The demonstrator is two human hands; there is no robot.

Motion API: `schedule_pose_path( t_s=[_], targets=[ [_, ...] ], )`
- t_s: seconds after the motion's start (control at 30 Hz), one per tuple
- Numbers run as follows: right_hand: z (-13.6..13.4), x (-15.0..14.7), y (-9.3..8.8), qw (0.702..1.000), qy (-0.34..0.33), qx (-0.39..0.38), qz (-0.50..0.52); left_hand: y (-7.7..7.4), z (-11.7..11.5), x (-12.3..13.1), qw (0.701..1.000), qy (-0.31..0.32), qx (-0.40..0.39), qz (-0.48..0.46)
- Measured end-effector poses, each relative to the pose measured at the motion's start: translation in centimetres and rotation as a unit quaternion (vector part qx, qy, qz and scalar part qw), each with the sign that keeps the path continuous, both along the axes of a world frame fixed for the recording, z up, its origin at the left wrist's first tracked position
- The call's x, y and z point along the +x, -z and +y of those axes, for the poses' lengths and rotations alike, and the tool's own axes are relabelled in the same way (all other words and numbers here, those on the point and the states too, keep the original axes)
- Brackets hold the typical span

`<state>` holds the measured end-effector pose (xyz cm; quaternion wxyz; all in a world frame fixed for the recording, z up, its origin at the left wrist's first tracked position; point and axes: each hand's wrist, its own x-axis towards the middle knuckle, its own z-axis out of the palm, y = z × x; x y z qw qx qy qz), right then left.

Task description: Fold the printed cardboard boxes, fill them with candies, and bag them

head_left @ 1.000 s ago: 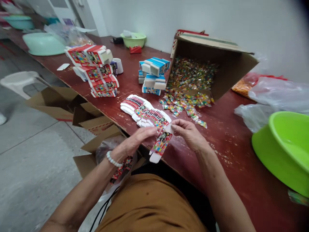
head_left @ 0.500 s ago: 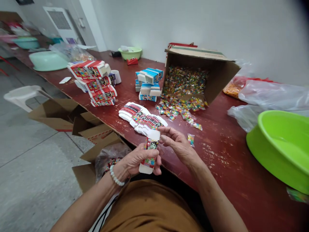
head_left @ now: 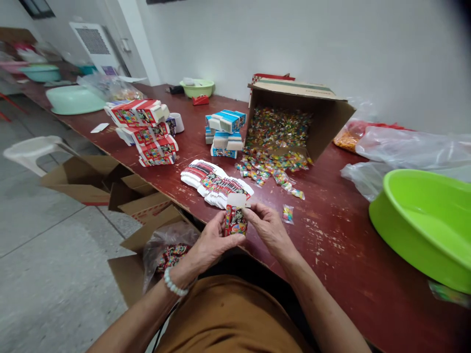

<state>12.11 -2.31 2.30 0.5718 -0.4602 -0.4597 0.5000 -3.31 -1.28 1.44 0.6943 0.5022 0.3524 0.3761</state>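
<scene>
Both my hands hold one small red candy box (head_left: 235, 220) upright in front of me, its white top flap raised. My left hand (head_left: 214, 239) grips the box from the left and below, thumb across its front. The thumb and fingers of my right hand (head_left: 267, 223) close on its upper right edge. Just beyond lies a fanned stack of flattened red and white boxes (head_left: 215, 181) on the dark red table (head_left: 331, 235). One small bag of colourful candy (head_left: 288, 214) rests to the right of my right hand.
A cardboard carton (head_left: 331, 117) on its side spills candy bags (head_left: 272, 166). Bundled red boxes (head_left: 147, 127) and blue boxes (head_left: 225, 132) are stacked behind. At right stands a green basin (head_left: 390, 215). Below the table's left edge are open cartons (head_left: 140, 235) and a white stool (head_left: 35, 152).
The candy box has turned more upright and its lower end is now behind my left thumb. My right hand has come in to grip its upper right edge.
</scene>
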Motion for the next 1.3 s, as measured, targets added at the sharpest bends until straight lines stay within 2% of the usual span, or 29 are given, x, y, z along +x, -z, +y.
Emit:
schedule_pose_path(
  t_s=[0.1,0.23,0.33,0.43,0.53,0.67,0.83,0.97,1.03,1.1,1.2,1.3],
  targets=[
    [0.2,-0.4,-0.2,1.000,0.003,-0.014,0.013,0.1,-0.4,0.3,0.999,-0.046,-0.016,-0.015],
    [0.2,-1.4,-0.1,0.999,0.004,-0.020,0.032,-0.3,-0.3,0.2,0.998,-0.007,-0.054,-0.039],
    [0.2,-1.5,0.1,0.998,0.051,0.003,0.025,-0.6,0.0,-0.1,0.999,-0.014,-0.018,-0.026],
    [0.1,-1.2,0.3,0.996,0.090,0.018,-0.009,-0.6,-0.1,-0.3,0.997,-0.063,0.036,-0.007],
    [-0.1,-0.9,0.5,0.996,0.075,0.036,-0.010,-0.5,-0.3,-0.2,0.995,-0.072,0.071,-0.010],
    [0.0,-0.7,0.9,0.998,0.039,0.040,0.025,-0.8,-0.3,-0.4,0.997,-0.054,0.053,-0.011],
    [0.2,0.1,1.3,0.999,-0.016,-0.036,0.026,-1.0,-0.3,-0.5,0.998,-0.064,-0.002,-0.013],
    [0.3,0.6,1.9,0.995,0.001,-0.088,0.055,-0.1,-0.3,-0.6,0.996,-0.070,0.055,0.000],
    [0.5,0.8,2.2,0.992,-0.044,-0.107,0.044,0.3,-0.2,-0.8,0.994,-0.075,0.080,0.018],
    [0.6,1.0,2.4,0.994,-0.074,-0.085,0.006,0.6,-0.3,-0.9,0.992,-0.091,0.083,0.016],
    [0.5,0.9,2.4,0.998,-0.052,-0.014,-0.028,0.8,-0.6,-0.8,0.992,-0.122,0.028,-0.031],
    [0.3,0.3,2.4,0.998,-0.004,0.047,-0.048,1.1,-0.6,-0.6,0.989,-0.060,-0.074,-0.116]
  ],
)
